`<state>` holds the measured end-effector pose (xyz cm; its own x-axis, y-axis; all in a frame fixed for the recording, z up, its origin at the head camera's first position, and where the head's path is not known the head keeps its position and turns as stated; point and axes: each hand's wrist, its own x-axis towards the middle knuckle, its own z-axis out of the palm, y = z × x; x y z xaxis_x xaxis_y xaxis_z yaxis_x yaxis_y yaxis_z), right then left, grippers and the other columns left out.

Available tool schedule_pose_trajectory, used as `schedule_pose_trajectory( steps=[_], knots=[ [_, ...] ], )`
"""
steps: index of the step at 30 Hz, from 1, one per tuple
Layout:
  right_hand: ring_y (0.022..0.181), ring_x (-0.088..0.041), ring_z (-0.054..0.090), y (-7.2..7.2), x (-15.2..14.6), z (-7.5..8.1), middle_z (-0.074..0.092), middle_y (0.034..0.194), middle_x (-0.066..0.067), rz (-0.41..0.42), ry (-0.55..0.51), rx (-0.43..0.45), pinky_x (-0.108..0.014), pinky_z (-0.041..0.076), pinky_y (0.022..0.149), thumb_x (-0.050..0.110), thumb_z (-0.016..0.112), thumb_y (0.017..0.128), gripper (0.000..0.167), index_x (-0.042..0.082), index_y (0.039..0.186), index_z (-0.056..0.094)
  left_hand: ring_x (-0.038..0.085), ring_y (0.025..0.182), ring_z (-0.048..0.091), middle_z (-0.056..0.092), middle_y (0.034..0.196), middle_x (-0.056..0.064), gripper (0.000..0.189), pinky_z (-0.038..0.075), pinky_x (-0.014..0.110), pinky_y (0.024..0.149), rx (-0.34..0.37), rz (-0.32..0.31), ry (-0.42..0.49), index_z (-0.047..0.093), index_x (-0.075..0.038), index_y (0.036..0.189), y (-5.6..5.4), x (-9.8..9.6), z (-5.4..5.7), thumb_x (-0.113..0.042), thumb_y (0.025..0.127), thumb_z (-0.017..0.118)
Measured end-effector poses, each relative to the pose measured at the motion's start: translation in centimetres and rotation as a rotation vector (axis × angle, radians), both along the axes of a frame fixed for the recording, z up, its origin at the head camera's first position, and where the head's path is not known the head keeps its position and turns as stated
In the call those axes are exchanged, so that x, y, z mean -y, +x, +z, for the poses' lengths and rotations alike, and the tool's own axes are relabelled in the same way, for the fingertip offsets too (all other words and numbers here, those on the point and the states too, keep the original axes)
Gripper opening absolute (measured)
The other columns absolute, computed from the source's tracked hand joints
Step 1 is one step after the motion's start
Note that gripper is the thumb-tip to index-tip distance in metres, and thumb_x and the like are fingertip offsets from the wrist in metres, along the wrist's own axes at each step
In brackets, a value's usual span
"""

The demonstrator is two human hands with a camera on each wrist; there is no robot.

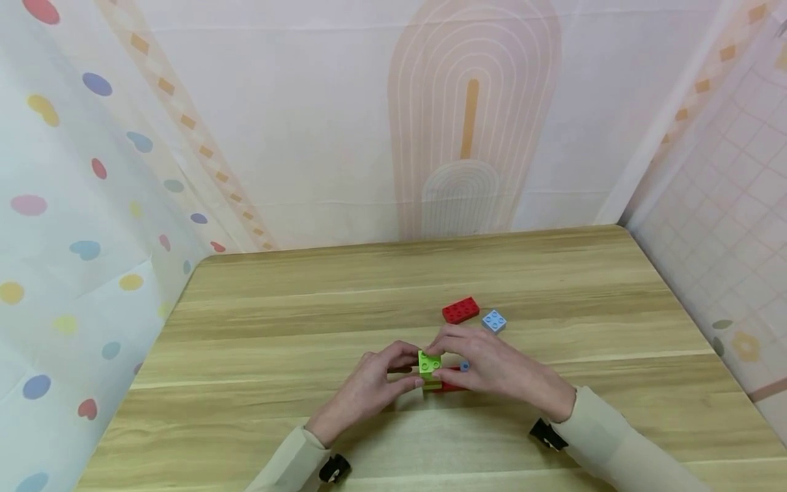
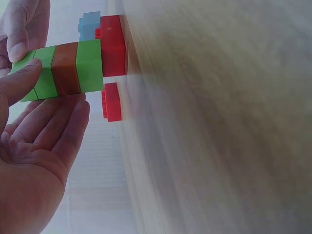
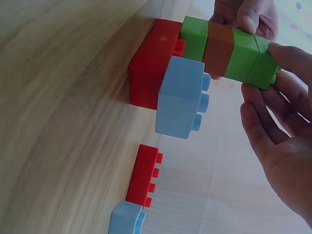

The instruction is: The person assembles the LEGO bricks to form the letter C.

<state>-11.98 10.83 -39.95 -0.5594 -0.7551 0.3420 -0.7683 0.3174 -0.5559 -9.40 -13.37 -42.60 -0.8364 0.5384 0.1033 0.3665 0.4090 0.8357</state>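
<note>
A tower of toy building bricks stands at one end of a red brick (image 3: 151,73) on the table. From the bottom it has a green brick (image 3: 193,41), a brown brick (image 3: 218,48), a second green brick (image 3: 243,54) and a top green brick (image 3: 263,64). A light blue brick (image 3: 179,97) sits on the red brick's other end. My left hand (image 1: 369,386) holds the tower's upper part, its thumb on the near side and fingers behind. With thumb and fingertips, my right hand (image 1: 492,359) pinches the top green brick from the other side.
Beyond my right hand lie a loose red brick (image 1: 460,311) and a loose light blue brick (image 1: 494,321), close together. The wooden table (image 1: 295,294) ends at a patterned cloth (image 1: 320,137) at the back, with more cloth along both sides.
</note>
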Motion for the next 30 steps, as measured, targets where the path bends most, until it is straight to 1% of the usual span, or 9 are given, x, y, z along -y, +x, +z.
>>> schedule_pose_trajectory(
  steps=[4, 9, 14, 17, 24, 27, 30],
  knots=[
    [0.092, -0.012, 0.064, -0.09, 0.0, -0.13, 0.065, 0.108, 0.005, 0.012, -0.011, -0.016, -0.029, 0.056, 0.076, 0.018, 0.077, 0.089, 0.023, 0.01, 0.109, 0.071, 0.013, 0.111, 0.064, 0.07, 0.118, 0.002, 0.033, 0.051, 0.034, 0.096, -0.003, -0.002, -0.002, 0.059, -0.012, 0.121, -0.06, 0.04, -0.15, -0.014, 0.091, 0.073],
    [0.095, -0.006, 0.062, -0.26, -0.09, -0.36, 0.066, 0.107, 0.006, 0.017, -0.022, -0.057, -0.025, 0.055, 0.078, 0.017, 0.078, 0.088, 0.022, 0.01, 0.108, 0.071, 0.016, 0.109, 0.066, 0.071, 0.116, 0.003, 0.03, 0.051, 0.036, 0.096, -0.009, -0.007, 0.014, 0.061, -0.011, 0.119, -0.14, 0.0, -0.38, -0.014, 0.091, 0.073],
    [0.096, -0.005, 0.063, -0.26, -0.2, -0.55, 0.067, 0.107, 0.006, 0.019, -0.035, -0.076, -0.02, 0.053, 0.079, 0.019, 0.078, 0.087, 0.023, 0.011, 0.108, 0.072, 0.017, 0.11, 0.066, 0.071, 0.116, 0.003, 0.029, 0.051, 0.035, 0.096, -0.01, -0.013, 0.017, 0.061, -0.011, 0.117, -0.07, -0.02, -0.36, -0.013, 0.091, 0.073],
    [0.096, -0.004, 0.063, -0.2, -0.23, -0.59, 0.067, 0.108, 0.006, 0.017, -0.041, -0.073, -0.019, 0.053, 0.08, 0.02, 0.078, 0.087, 0.024, 0.011, 0.109, 0.072, 0.017, 0.11, 0.066, 0.071, 0.117, 0.003, 0.029, 0.051, 0.034, 0.096, -0.011, -0.012, 0.011, 0.061, -0.01, 0.117, -0.02, -0.05, -0.25, -0.012, 0.091, 0.073],
    [0.098, -0.005, 0.063, -0.09, -0.12, -0.56, 0.067, 0.11, 0.005, 0.002, -0.042, -0.048, -0.024, 0.055, 0.08, 0.02, 0.077, 0.089, 0.026, 0.01, 0.112, 0.072, 0.02, 0.11, 0.066, 0.071, 0.117, 0.005, 0.029, 0.052, 0.036, 0.095, -0.012, -0.009, 0.006, 0.061, -0.01, 0.118, -0.05, 0.03, -0.03, -0.012, 0.092, 0.072],
    [0.1, -0.006, 0.063, 0.09, -0.11, -0.47, 0.067, 0.112, 0.004, -0.014, -0.033, -0.047, -0.024, 0.055, 0.081, 0.021, 0.076, 0.089, 0.028, 0.01, 0.114, 0.071, 0.021, 0.11, 0.066, 0.071, 0.117, 0.006, 0.029, 0.052, 0.036, 0.094, -0.018, -0.011, 0.014, 0.06, -0.009, 0.118, -0.06, -0.01, -0.09, -0.012, 0.092, 0.072],
    [0.099, -0.008, 0.064, 0.27, -0.1, -0.39, 0.067, 0.112, 0.004, -0.034, -0.024, -0.047, -0.024, 0.055, 0.081, 0.022, 0.076, 0.089, 0.031, 0.009, 0.117, 0.07, 0.021, 0.11, 0.066, 0.07, 0.118, 0.006, 0.029, 0.052, 0.033, 0.094, -0.015, -0.005, 0.003, 0.06, -0.01, 0.119, -0.01, -0.06, -0.07, -0.014, 0.093, 0.071]
  ],
)
